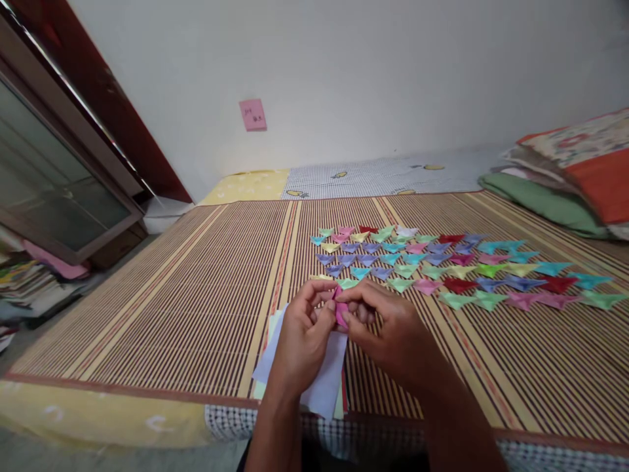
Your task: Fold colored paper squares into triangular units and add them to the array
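Observation:
Between my two hands is a small piece of folded magenta paper (340, 312). My left hand (308, 331) pinches its left side between thumb and fingers. From the right, my right hand (386, 321) grips the same paper with thumb and forefinger; its other fingers are curled behind. Beneath my left hand and wrist lies a stack of paper sheets (324, 387), with a pale lavender sheet on top and light green edges showing. Beyond my hands, rows of folded paper boats (393, 259) in many colours spread to the right.
A striped bamboo mat (196, 295) covers the bed. Folded bedding and a pillow (555, 190) are piled at the far right. A pink note (253, 115) is on the white wall. A glass-fronted cabinet (63, 170) and stacked books (29, 295) stand at the left.

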Demonstrator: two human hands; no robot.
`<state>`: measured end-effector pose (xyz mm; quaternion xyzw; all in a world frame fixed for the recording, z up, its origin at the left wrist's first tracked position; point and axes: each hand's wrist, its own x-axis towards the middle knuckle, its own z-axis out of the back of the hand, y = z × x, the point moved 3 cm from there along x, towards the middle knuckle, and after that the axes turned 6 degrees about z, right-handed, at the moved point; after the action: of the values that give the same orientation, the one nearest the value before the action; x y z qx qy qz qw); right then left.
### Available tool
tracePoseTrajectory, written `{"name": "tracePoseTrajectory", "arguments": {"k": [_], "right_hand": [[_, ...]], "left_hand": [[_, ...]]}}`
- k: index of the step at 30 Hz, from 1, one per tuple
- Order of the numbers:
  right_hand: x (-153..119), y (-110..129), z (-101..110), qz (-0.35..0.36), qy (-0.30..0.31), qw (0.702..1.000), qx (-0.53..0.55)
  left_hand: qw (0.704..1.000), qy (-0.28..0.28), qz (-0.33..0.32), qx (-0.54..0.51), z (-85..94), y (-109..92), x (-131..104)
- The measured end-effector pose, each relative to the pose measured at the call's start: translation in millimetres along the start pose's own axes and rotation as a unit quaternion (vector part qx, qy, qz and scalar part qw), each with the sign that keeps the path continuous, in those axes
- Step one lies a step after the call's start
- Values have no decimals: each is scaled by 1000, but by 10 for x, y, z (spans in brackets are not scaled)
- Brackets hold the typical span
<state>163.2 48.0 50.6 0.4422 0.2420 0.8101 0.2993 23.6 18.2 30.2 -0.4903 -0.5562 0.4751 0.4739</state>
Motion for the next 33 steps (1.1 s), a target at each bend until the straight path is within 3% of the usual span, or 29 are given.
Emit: {"name": "tracePoseTrajectory", "arguments": {"k": [4,7,12,15,22,26,30,33], "right_hand": [[3,-33,-13,2,-18,1000,-12],[-7,-26,-12,16,-15,1000,-19],[-25,23,10,42,27,999,-16],[-30,34,26,52,47,997,-24],[-40,49,43,57,57,995,-58],[-47,67,52,65,58,995,-56],[-53,62,50,74,51,994,-62],[-50,64,45,81,53,993,-70]], "left_hand": [[1000,-17,0,4,-37,-1,-25],[996,-26,-38,78,-41,-42,-48],[977,18,-105,185,-32,-134,-66],[976,23,-92,198,-31,-138,-64],[984,7,6,177,-42,-61,-73],[987,-23,-18,159,-73,-77,-64],[987,-9,-71,145,-105,-100,-60],[982,-1,-62,176,-81,-99,-64]]}}
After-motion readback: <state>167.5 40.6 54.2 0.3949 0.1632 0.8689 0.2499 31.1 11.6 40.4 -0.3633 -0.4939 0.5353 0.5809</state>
